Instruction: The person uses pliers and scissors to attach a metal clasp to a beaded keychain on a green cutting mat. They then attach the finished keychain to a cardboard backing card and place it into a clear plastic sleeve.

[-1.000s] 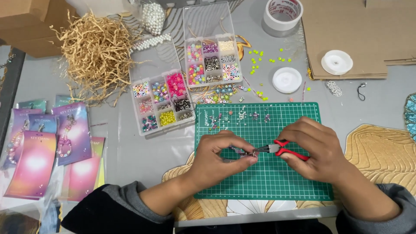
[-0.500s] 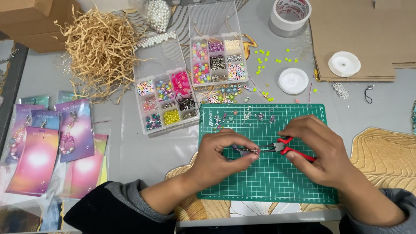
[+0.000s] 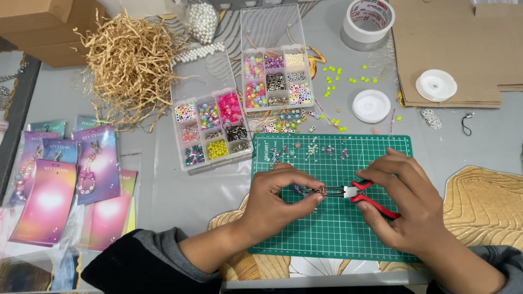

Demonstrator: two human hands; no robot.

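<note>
Over a green cutting mat, my left hand pinches a small beaded metal piece between thumb and fingers. My right hand grips red-handled pliers, and their jaws meet that piece at its right end. Loose beads and small charms lie scattered along the mat's far edge.
Two clear bead organiser boxes sit beyond the mat, with a heap of straw-coloured paper shred to the left. Packaged keychain cards lie at far left. Tape roll, white cord spools and cardboard are at back right.
Both hands stay together on the mat with the pliers on the small piece; the view has shifted slightly, and little else differs.
</note>
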